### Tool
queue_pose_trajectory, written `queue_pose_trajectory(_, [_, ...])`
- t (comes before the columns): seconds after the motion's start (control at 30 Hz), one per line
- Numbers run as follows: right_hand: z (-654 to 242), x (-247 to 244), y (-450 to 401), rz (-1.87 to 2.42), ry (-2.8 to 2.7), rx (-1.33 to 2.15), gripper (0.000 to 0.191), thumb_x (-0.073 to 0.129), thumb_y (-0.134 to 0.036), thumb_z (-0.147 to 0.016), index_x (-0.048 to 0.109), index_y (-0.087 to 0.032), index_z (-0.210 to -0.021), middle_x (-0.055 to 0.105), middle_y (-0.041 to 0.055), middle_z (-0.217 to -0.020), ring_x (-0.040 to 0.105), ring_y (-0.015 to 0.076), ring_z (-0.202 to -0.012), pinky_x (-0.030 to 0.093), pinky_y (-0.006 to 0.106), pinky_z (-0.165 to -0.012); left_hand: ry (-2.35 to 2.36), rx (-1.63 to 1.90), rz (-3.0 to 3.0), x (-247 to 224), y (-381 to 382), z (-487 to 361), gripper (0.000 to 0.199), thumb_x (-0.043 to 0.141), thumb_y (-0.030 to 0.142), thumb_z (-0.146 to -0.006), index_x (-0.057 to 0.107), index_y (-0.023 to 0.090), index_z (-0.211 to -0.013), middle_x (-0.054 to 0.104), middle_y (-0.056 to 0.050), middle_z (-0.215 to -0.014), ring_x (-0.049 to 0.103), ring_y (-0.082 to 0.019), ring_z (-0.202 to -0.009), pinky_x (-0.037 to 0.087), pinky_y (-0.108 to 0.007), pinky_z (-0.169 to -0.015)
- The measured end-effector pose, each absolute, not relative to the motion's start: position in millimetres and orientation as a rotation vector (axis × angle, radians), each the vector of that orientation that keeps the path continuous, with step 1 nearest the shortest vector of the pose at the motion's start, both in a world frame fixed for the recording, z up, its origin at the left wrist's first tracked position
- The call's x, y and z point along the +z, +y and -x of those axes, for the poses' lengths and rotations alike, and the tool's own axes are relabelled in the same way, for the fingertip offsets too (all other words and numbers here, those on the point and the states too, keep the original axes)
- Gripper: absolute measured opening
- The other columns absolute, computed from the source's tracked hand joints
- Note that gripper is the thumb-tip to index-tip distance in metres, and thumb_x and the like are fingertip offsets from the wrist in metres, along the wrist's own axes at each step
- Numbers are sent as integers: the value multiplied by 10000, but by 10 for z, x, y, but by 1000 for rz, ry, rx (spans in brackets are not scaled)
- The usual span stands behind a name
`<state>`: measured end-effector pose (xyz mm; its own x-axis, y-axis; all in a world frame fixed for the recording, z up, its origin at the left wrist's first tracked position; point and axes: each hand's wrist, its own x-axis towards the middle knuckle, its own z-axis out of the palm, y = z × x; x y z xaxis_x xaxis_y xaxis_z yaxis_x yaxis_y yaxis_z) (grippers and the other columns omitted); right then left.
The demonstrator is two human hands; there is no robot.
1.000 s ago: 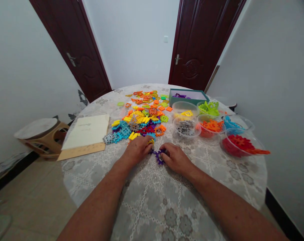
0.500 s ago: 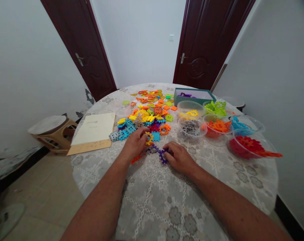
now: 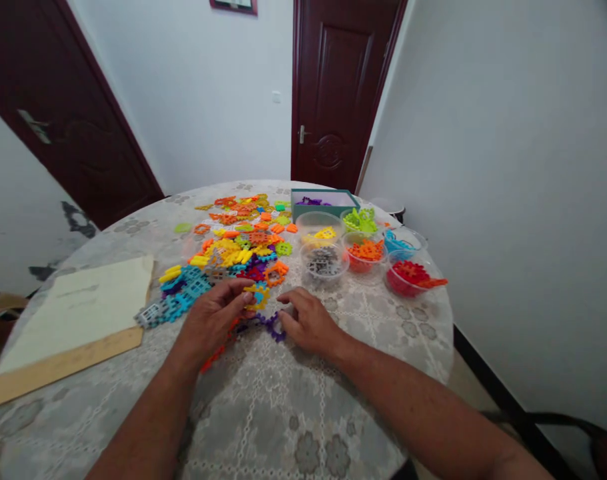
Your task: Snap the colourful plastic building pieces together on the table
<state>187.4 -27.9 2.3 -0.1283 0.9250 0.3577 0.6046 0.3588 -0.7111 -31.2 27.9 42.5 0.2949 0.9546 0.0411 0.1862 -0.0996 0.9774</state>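
Observation:
My left hand (image 3: 213, 321) hovers over the tablecloth, its fingertips next to a small yellow and blue plastic piece (image 3: 257, 297). Beneath that hand runs an orange strip of interlocking pieces (image 3: 214, 358), partly hidden. My right hand (image 3: 308, 323) has its fingers curled against a purple chain of plastic links (image 3: 270, 325), whose left end goes out of sight under my left hand. Just beyond both hands lies a large loose heap of multicoloured interlocking pieces (image 3: 238, 250), with blue and grey ones (image 3: 176, 300) spread towards the left.
Clear bowls of sorted pieces, including yellow (image 3: 319, 230), grey (image 3: 323, 263), orange (image 3: 366, 255), and red (image 3: 406, 278), stand at the right of the round table (image 3: 303, 413). Behind them sits a teal box (image 3: 323, 203). Cream paper on cardboard (image 3: 76, 320) lies at the left.
The view has swung right, shifting the table left in the frame. My left hand has drawn back from the purple links, and an orange strip now shows beneath it.

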Motion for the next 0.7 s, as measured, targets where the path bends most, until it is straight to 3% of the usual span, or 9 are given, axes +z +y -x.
queue_pose_trajectory(0.13, [-1822, 80, -304, 1183, -1669, 726, 265, 639, -287, -958, 658, -248, -1219, 685, 17, -1032, 617, 147, -781, 495, 278, -728, 1025, 825, -1560, 373, 243, 250, 453, 764, 531, -843, 703, 219, -1167, 779, -42, -997, 748, -217, -847, 652, -367, -776])
queue_pose_trajectory(0.27, [-1783, 12, -301, 1133, -1596, 795, 145, 624, -328, -978, 696, -241, -1070, 673, 3, -891, 613, 159, -798, 477, 279, -719, 1005, 813, -1654, 360, 230, 214, 455, 766, 540, -833, 711, 212, -1142, 789, -44, -960, 748, -224, -843, 631, -347, -759])
queue_pose_trajectory(0.4, [-1812, 49, -292, 1121, -1552, 873, 178, 621, -352, -976, 692, -239, -1093, 679, 3, -868, 615, 158, -768, 484, 276, -695, 1144, 884, -1826, 406, 195, 213, 428, 747, 558, -834, 733, 217, -1091, 777, -16, -868, 713, -192, -737, 576, -295, -678])
queue_pose_trajectory(0.53, [-2054, 383, -168, 1246, -1553, 659, 221, 630, -361, -951, 703, -234, -1116, 672, 0, -822, 616, 166, -737, 488, 277, -682, 1291, 970, -1954, 477, 187, 293, 388, 649, 582, -902, 743, 227, -1026, 746, -3, -782, 681, -188, -688, 540, -289, -647])
queue_pose_trajectory(0.7, [-2625, 853, 373, 1480, -1528, 190, 248, 612, -327, -923, 742, -201, -1092, 733, 42, -876, 663, 206, -796, 517, 326, -779, 1452, 1092, -2100, 574, 267, 468, 322, 550, 482, -972, 733, 222, -1024, 776, -43, -974, 716, -225, -885, 547, -349, -824])
